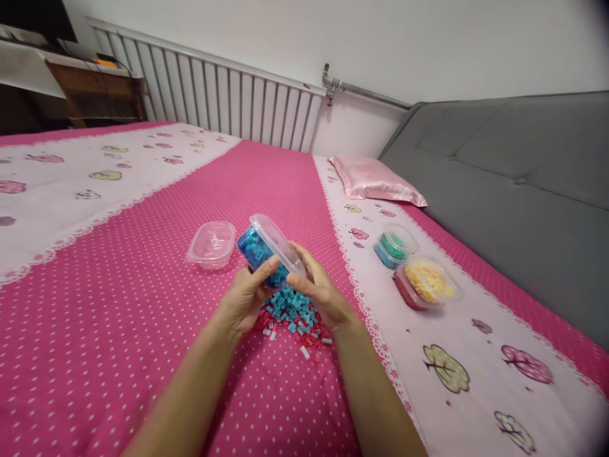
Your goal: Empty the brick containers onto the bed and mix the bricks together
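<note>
Gripping the tilted blue-bead tub point(266, 254), left hand point(247, 295) and right hand point(321, 293) clasp it above the bead pile point(292, 314); empty tub point(212, 243) just beside.

Clear lidded plastic tub of blue pieces point(266, 254) sits frame centre, w/ loose pile of small blue, red and white pieces point(292, 317) just below. Empty clear plastic tub point(212, 243) just left; two stacked lidded tubs of sorted pieces point(413, 270) centre-right.

Both forearms bare, left hand point(247, 295) and right hand point(320, 293) seemingly ringless.
</note>
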A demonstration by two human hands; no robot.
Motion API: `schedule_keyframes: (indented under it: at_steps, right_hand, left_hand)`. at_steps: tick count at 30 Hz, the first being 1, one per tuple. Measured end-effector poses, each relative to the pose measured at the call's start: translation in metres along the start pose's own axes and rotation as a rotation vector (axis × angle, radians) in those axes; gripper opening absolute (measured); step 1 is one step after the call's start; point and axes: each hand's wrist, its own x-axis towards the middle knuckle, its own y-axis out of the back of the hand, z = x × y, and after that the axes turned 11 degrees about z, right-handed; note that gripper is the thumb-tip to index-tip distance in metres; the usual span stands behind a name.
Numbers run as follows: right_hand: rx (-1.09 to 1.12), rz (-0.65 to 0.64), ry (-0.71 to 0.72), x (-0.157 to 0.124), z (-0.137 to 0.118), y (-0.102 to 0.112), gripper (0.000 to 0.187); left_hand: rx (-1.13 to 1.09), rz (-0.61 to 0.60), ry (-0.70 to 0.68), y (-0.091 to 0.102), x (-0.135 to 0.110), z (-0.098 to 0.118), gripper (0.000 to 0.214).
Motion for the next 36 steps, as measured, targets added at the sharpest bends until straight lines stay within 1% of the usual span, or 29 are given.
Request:
schedule_keyframes:
  at_steps: [2, 4, 8, 12, 16, 18, 21, 27, 32, 36]
  right_hand:
    - [-0.028, 0.018, -0.025, 0.0, -0.002, 0.006, 0.073]
    - [-0.033, 0.03, -0.047, 0.001, -0.004, 0.01, 0.077]
    - [0.007, -0.038, -0.1, 0.002, -0.003, 0.014, 0.089]
    - [-0.03, -0.082, -0.143, 0.004, 0.001, 0.018, 0.09]
    - [-0.02, -0.107, -0.146, 0.006, 0.006, 0.019, 0.086]
    - [-0.007, -0.11, -0.141, 0.006, 0.007, 0.019, 0.082]
    - [0.005, -0.087, -0.147, 0.005, 0.006, 0.018, 0.082]
    - [0.009, -0.13, -0.118, 0.004, 0.001, 0.015, 0.085]
    - [-0.025, -0.103, -0.136, 0.002, -0.003, 0.013, 0.089]
    - [-0.063, -0.093, -0.127, 0.001, -0.005, 0.014, 0.092]
  left_hand:
    - [0.049, -0.035, 0.013, 0.002, 0.0, 0.002, 0.042]
    - [0.091, -0.071, 0.045, 0.003, -0.001, 0.001, 0.042]
    - [0.155, -0.118, 0.095, 0.005, 0.0, -0.005, 0.043]
    - [0.204, -0.152, 0.125, 0.01, 0.005, -0.008, 0.042]
    - [0.221, -0.138, 0.139, 0.014, 0.008, -0.007, 0.04]
    - [0.209, -0.121, 0.135, 0.013, 0.007, -0.005, 0.04]
    - [0.197, -0.123, 0.128, 0.01, 0.005, -0.004, 0.04]
    - [0.198, -0.177, 0.115, 0.012, 0.007, -0.004, 0.04]
    - [0.22, -0.246, 0.058, 0.018, 0.012, -0.006, 0.04]
    - [0.209, -0.235, 0.044, 0.016, 0.011, -0.005, 0.046]
